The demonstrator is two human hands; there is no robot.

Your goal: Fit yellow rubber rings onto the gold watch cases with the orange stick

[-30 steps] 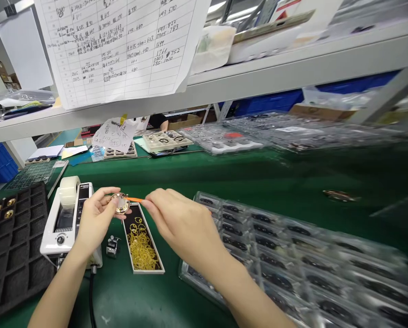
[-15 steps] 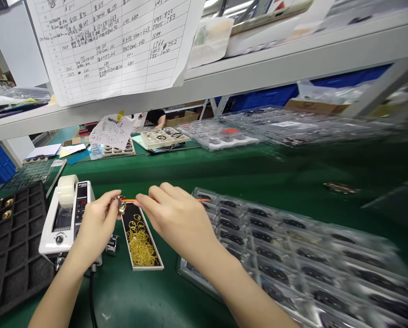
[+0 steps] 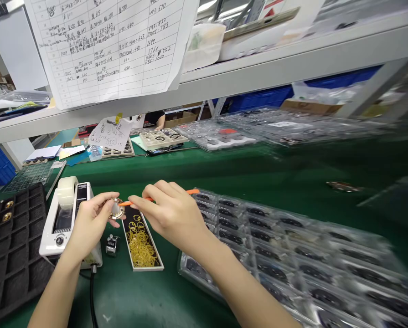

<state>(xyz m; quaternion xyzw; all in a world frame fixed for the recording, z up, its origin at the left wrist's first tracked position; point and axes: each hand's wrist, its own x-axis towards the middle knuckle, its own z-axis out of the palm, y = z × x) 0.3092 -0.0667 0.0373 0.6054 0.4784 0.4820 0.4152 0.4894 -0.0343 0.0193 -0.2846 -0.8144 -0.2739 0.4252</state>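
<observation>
Pinched between the thumb and fingers of my left hand [image 3: 89, 228] is a small round metal watch case [image 3: 116, 209], with its ring-shaped rim and pale inside facing me. My right hand [image 3: 173, 216] grips a thin orange stick-like tool [image 3: 192, 192], whose tip reaches the right side of the case. Whether the tip touches the rim or goes inside is too small to tell. Just below both hands lies a narrow white-edged box [image 3: 148, 269] holding many thin yellow rings [image 3: 141, 248]. A small shiny metal piece [image 3: 111, 245] rests on the mat beside that box.
A white tape dispenser [image 3: 55, 239] stands left of my hands, its cable running forward. Farther left is a black compartment tray [image 3: 17, 255] with several gold rings. Clear plastic trays of dark parts [image 3: 272, 250] fill the right. A shelf [image 3: 224, 79] with handwritten sheets [image 3: 115, 50] crosses above.
The watch case has turned, so its round opening now shows. My right hand has shifted slightly left, and the orange tool's far end has tilted upward.
</observation>
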